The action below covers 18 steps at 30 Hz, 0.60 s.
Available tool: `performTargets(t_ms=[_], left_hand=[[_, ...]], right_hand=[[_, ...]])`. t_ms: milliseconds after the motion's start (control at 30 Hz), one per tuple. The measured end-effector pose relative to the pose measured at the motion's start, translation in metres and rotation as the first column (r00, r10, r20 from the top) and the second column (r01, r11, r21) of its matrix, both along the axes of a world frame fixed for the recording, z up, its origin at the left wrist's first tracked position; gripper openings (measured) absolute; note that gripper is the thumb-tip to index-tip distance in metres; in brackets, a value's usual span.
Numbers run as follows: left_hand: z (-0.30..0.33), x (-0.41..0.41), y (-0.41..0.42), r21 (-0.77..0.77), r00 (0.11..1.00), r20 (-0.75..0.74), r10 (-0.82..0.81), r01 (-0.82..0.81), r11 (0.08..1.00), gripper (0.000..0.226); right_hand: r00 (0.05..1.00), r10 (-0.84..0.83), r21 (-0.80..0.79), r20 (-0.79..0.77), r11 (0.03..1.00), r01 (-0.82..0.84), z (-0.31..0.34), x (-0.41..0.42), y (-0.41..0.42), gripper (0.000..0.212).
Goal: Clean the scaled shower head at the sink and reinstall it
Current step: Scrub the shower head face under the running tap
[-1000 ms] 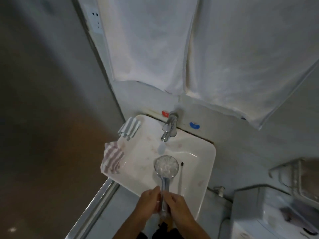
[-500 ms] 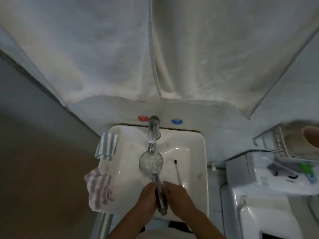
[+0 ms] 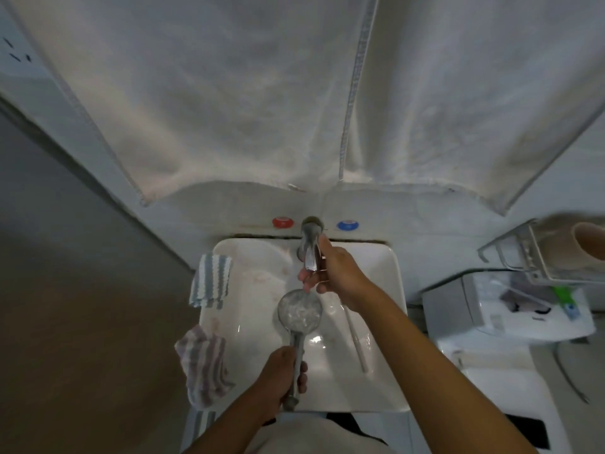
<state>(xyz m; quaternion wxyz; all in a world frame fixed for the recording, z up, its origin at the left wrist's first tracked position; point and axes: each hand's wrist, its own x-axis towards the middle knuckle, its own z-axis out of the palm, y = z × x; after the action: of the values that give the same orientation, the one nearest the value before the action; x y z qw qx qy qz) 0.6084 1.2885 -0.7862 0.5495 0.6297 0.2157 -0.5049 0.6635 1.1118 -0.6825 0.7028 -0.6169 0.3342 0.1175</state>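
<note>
- One shower head, face up over the white sink, handle grasped in the left hand's grip.
- Right hand clasps the single chrome faucet.
- Two striped cloths: one far-left rim, one near-left rim.

L hand gripped shower head by its handle, face up over white sink. R hand was on the tap, fingers round the lever. Two striped cloths hung on sink's left rim; thin brush lay in basin.
</note>
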Motion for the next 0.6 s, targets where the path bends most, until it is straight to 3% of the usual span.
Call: performTargets(t_ms=[167,367,600], left_hand=[[0.000,0.005,0.002,0.009,0.999,0.016,-0.039,0.038,0.999,0.025],[-0.004,0.006,0.002,0.008,0.999,0.026,-0.047,0.047,0.999,0.024],[-0.008,0.004,0.001,0.019,0.998,0.034,-0.059,0.059,0.998,0.024]], right_hand=[[0.997,-0.080,0.146,-0.015,0.986,0.082,-0.003,0.019,0.002,0.045],[0.992,-0.125,0.127,0.015,0.984,0.122,-0.011,0.023,0.009,0.032],[0.986,-0.161,0.066,0.051,0.985,0.157,-0.012,0.023,0.015,0.034]])
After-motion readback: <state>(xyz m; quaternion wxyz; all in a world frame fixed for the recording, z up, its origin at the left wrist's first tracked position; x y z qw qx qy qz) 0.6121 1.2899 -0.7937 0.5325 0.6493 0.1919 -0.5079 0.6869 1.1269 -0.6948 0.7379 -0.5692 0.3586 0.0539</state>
